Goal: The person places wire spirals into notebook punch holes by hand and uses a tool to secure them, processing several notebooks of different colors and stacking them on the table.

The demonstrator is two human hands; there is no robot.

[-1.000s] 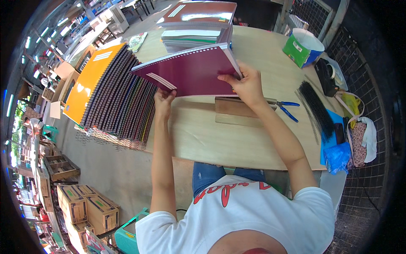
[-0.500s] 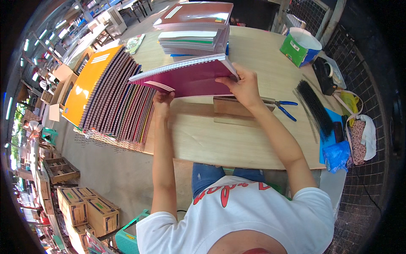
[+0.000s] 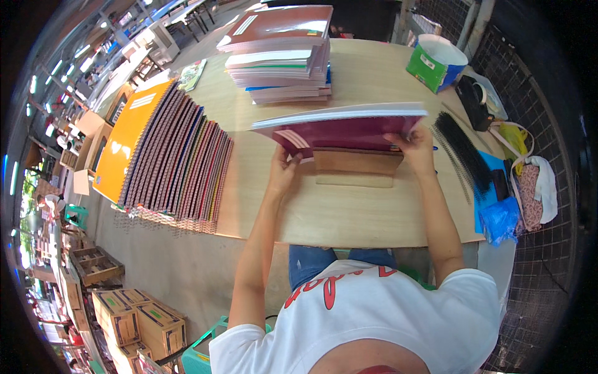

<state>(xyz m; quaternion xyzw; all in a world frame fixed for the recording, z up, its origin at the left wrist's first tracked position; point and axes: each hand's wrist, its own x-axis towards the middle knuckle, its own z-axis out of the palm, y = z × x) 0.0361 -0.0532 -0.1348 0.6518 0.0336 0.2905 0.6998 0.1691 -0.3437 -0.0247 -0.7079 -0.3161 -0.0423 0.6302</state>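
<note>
booklet (image 3: pixel 355 132): maroon, white stripes | spiral notebook (image 3: pixel 128 146): orange | block (image 3: pixel 358 165): brown | coils (image 3: pixel 462 153): black

Head-worn fisheye — down over the table (image 3: pixel 349 215)

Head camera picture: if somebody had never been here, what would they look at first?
Probably the purple book, held up over the middle of the table. Next might come the big stack of spiral notebooks at the table's left, with its bright orange cover on top. Then maybe the spiky black coils on the right side, near the shiny blue bag.
</note>
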